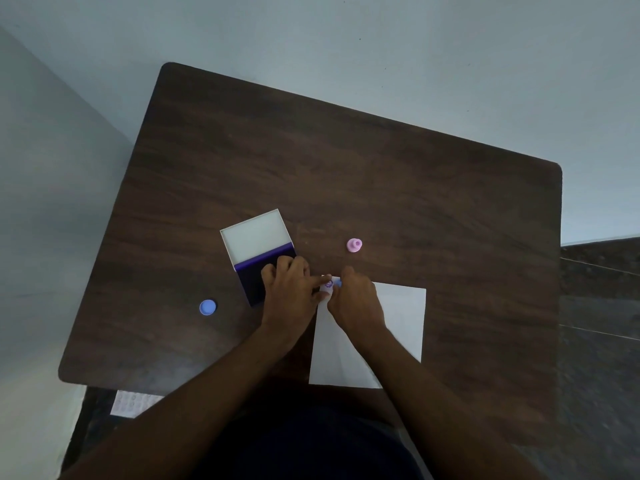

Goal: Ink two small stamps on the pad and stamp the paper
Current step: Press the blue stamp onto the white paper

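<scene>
- Right hand (356, 303) pinches a blue stamp (337, 283) at the paper's (398, 323) far left corner, beside a purple print (329, 284).
- Left hand (289, 289), fingers loose, rests on that corner (forefinger pointing at the print).
- Open pad (258, 251) lies left of the paper; pink stamp (354, 245) beyond it; blue cap (208, 308) far left.

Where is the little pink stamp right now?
The pink stamp stands alone on the brown table, beyond the paper's far edge and right of the ink pad; neither hand touches it.
</scene>
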{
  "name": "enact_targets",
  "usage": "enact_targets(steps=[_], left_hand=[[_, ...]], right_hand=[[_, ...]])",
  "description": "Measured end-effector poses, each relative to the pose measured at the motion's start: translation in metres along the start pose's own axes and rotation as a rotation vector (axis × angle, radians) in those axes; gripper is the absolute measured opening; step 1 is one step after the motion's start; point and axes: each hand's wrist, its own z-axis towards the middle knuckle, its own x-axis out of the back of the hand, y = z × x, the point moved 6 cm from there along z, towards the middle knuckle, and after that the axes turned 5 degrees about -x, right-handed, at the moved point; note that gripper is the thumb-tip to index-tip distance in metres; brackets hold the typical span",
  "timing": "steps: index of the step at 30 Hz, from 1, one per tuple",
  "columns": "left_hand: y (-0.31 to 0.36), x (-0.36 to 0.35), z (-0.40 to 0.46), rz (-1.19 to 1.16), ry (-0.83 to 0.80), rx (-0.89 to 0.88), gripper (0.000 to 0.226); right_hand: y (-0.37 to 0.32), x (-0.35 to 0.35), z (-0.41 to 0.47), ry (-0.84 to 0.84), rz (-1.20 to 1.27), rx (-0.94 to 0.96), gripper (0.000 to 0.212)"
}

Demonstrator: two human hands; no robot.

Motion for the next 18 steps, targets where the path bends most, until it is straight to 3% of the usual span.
enact_targets(steps=[18], left_hand=[[0.0033,0.0043,-0.0005,0.021,-0.002,-0.040,0.038]], right_hand=[[-0.0003,0.0000,-0.0013,0.033,0.036,-0.032,0.024]])
